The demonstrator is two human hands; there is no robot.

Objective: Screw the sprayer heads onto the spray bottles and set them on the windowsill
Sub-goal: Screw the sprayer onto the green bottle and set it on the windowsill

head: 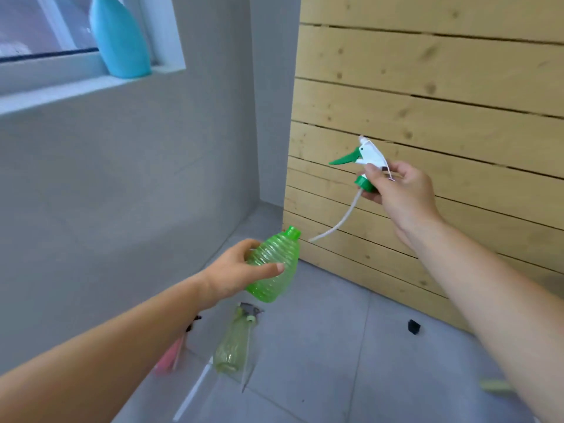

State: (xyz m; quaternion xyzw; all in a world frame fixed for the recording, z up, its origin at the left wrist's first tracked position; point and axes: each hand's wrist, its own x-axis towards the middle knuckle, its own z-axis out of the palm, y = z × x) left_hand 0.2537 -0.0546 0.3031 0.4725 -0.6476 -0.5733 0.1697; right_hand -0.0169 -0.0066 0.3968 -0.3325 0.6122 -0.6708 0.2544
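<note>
Floor, nearest me: I see a pale green bottle [232,346] lying on its side on the grey tiles [335,377], a grey-and-green sprayer head [251,312] at its neck; whether it is screwed on I cannot tell. A pink item [171,355] lies just left, partly behind my arm.
Left hand [235,277]: wrapped around the ribbed green bottle [273,264], tilted, open neck pointing up and right.
Right hand [399,193]: pinching a white sprayer head [367,160] with green trigger and collar, its dip tube [338,222] hanging free, tube end near the bottle neck but apart.
Behind: wooden plank wall [442,87].
Windowsill [61,93]: a blue bottle [120,38] stands upright there, top out of view.
</note>
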